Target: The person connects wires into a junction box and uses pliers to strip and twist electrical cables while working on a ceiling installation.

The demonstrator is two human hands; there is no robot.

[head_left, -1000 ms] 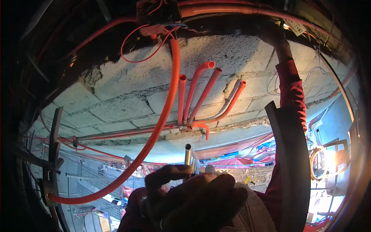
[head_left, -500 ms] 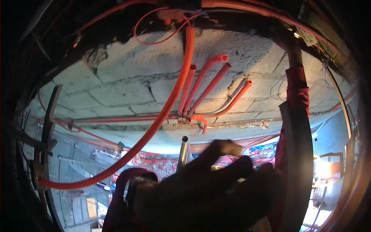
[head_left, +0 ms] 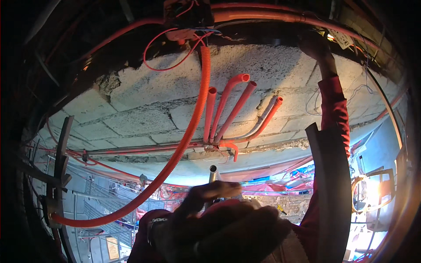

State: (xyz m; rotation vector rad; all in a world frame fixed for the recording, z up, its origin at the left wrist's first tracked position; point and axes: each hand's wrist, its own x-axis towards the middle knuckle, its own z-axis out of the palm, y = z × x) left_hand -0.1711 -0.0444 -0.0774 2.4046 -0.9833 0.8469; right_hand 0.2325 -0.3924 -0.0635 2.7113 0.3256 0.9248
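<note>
My left hand (head_left: 223, 232) is a dark silhouette at the lower middle, with a band at its wrist. Its fingers are loosely curved, with a gap between the topmost finger and the others; nothing shows in it clearly. A metal tube (head_left: 213, 172) rises just behind it. My right arm, in a red sleeve, reaches up at the right. My right hand (head_left: 315, 47) is at the dark edge above the block wall (head_left: 263, 57), near an orange pipe (head_left: 263, 16); its fingers are lost in shadow. A dark box (head_left: 187, 17) with looped pink wire (head_left: 147, 55) hangs at the top.
A corrugated orange conduit (head_left: 175, 160) curves from the box to the lower left. Several red pipe ends (head_left: 237, 109) stick out before the wall. A dark upright strip (head_left: 332, 184) stands before my right arm. At the right is a bright lamp (head_left: 374, 186); wire mesh (head_left: 105, 199) lies left.
The view has tilted upward, bringing more of the box into sight. My left hand has shifted lower and left in view, its fingers more drawn together. My right hand stays up by the pipe.
</note>
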